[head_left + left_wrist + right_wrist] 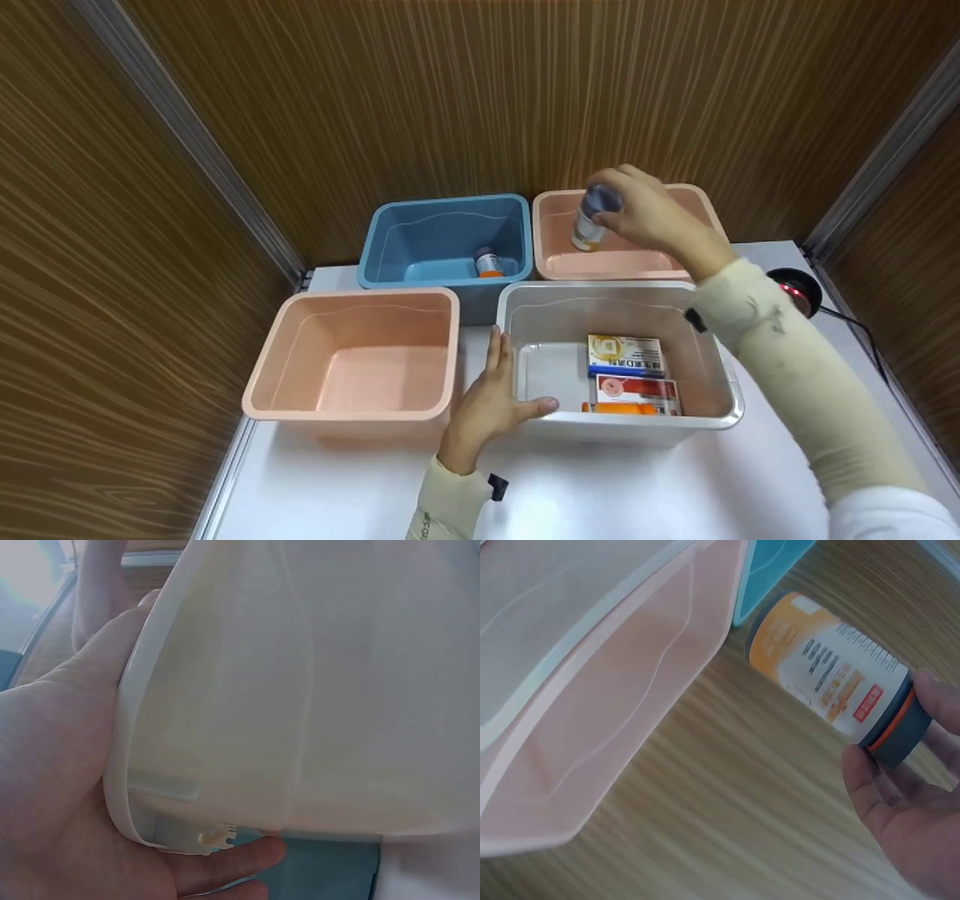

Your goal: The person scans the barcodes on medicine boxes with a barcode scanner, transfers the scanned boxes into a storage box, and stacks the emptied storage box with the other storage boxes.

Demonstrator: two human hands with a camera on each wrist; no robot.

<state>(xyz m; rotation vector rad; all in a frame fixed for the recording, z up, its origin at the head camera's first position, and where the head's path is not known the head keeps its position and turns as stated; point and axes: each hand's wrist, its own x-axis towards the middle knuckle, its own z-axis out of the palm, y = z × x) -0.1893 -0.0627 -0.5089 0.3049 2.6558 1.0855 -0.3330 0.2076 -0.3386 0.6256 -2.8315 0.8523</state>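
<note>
My right hand point(637, 214) pinches a pill bottle point(587, 225) by its dark cap. The bottle hangs upright, overlapping the back pink bin point(559, 262) in the head view. An orange and white label on the bottle point(829, 667) shows in the right wrist view, with the fingertips point(862, 772) of my right hand around the cap. My left hand point(484, 409) rests against the front left corner of the grey-white bin point(517, 300), its fingers straight along the side and its thumb out over the front rim. Inside lie a vitamin D carton point(625, 355), a red and white carton point(645, 388) and an orange tube-like item point(621, 409).
A blue bin point(397, 247) at the back holds a small bottle point(488, 262) with an orange end. Another pink bin point(292, 360) stands at the front left. On the right is a round black device point(796, 289) with a red light and a cable. Wood-patterned walls point(450, 97) surround the table.
</note>
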